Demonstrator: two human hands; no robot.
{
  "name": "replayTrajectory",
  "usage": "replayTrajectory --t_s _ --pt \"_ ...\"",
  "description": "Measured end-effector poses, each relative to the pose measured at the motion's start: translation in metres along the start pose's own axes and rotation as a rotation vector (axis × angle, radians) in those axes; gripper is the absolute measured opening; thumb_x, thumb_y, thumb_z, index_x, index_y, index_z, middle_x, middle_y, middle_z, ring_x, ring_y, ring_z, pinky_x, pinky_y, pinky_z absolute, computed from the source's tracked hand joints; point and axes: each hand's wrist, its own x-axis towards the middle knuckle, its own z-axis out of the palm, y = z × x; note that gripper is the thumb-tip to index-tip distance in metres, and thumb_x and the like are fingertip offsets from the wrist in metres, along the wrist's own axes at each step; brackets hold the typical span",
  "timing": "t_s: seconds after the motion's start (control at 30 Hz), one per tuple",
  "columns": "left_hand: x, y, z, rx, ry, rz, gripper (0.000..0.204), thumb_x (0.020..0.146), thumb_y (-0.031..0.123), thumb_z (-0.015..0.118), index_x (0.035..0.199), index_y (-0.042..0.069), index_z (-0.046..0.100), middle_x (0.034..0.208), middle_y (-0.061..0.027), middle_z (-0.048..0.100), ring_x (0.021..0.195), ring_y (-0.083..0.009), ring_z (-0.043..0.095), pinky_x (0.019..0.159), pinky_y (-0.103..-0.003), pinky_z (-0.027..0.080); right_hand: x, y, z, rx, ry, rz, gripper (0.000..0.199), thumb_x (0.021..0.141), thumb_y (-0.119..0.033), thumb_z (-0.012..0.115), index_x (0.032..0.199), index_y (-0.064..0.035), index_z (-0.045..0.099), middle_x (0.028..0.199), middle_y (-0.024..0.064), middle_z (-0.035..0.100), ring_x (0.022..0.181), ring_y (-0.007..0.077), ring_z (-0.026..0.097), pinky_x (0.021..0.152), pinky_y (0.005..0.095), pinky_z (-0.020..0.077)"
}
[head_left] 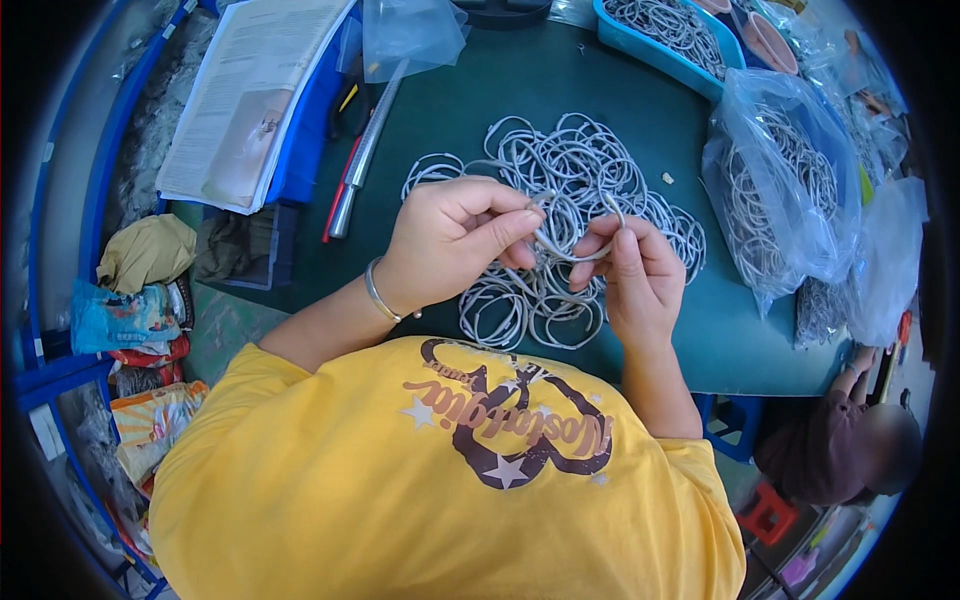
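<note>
A short, curved piece of grey cord (pixel 574 257) is stretched between my two hands, above a tangled pile. My left hand (pixel 465 235), with a bangle on its wrist, pinches one end between thumb and fingers. The other end is gripped by my right hand (pixel 637 272), its tip sticking up past the thumb. Both tips look paler than the rest and stand a little apart. Below lies the pile of grey cord loops (pixel 560 150) on the dark green table (pixel 400 270). My fingers hide part of the piece.
Left of the pile lie a tapered metal rod (pixel 372 140) and a red stick (pixel 340 195), beside papers (pixel 245 100) on a blue bin. A blue tray (pixel 725 82) and a plastic bag (pixel 790 190), both with loops, stand right. Another person (pixel 825 445) is at lower right.
</note>
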Motion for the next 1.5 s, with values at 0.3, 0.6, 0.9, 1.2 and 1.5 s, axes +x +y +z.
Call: replayTrajectory --t_s 0.3,0.6,0.9,1.2,1.5 --pt "0.000 0.006 -0.003 -0.332 -0.032 -0.426 0.015 0.089 0.010 0.059 0.090 -0.004 0.063 0.070 -0.0107 0.065 0.055 -0.0145 0.064 0.050 -0.023 0.054 0.000 -0.002 -0.002 0.308 -0.010 0.285 0.031 0.099 -0.018 0.041 0.109 0.0073 0.054 0.076 0.0134 0.063 0.054 0.0182 0.062 0.049 0.0244 0.0522" --pt "0.003 0.002 -0.002 -0.365 -0.025 -0.425 0.014 0.089 0.008 0.059 0.095 -0.004 0.061 0.076 -0.0113 0.066 0.061 -0.0149 0.065 0.055 -0.022 0.054 -0.002 0.001 0.000 0.197 0.080 0.172 0.026 0.096 -0.017 0.047 0.099 0.0053 0.059 0.086 0.0136 0.063 0.071 0.0188 0.063 0.059 0.0256 0.0524" --pt "-0.007 -0.011 -0.013 0.660 -0.145 0.421 0.047 0.068 0.017 0.079 0.110 0.004 0.061 0.104 -0.0121 0.062 0.095 -0.0284 0.059 0.082 -0.033 0.047 0.064 -0.116 -0.130 -1.701 0.617 -0.959 0.007 0.082 -0.007 0.064 0.083 -0.0002 0.064 0.086 0.0128 0.066 0.080 0.0272 0.062 0.072 0.0340 0.0481" --pt "-0.020 -0.048 -0.025 0.807 -0.257 0.467 0.051 0.070 0.004 0.074 0.118 0.012 0.057 0.128 -0.0171 0.046 0.115 -0.0337 0.049 0.092 -0.039 0.044 0.050 -0.061 -0.071 -1.192 0.036 -0.450 0.014 0.079 0.002 0.064 0.093 -0.0001 0.064 0.094 0.0137 0.063 0.082 0.0305 0.061 0.070 0.0332 0.0490" --pt "0.073 -0.051 -0.026 0.706 0.096 0.303 0.017 0.074 -0.003 0.060 0.089 0.004 0.064 0.083 -0.0103 0.062 0.071 -0.0237 0.061 0.063 -0.030 0.047 0.054 -0.008 -0.047 -1.512 -0.226 -0.294 0.009 0.076 -0.003 0.064 0.085 -0.0027 0.061 0.090 0.0124 0.059 0.083 0.0315 0.054 0.073 0.0399 0.0448"
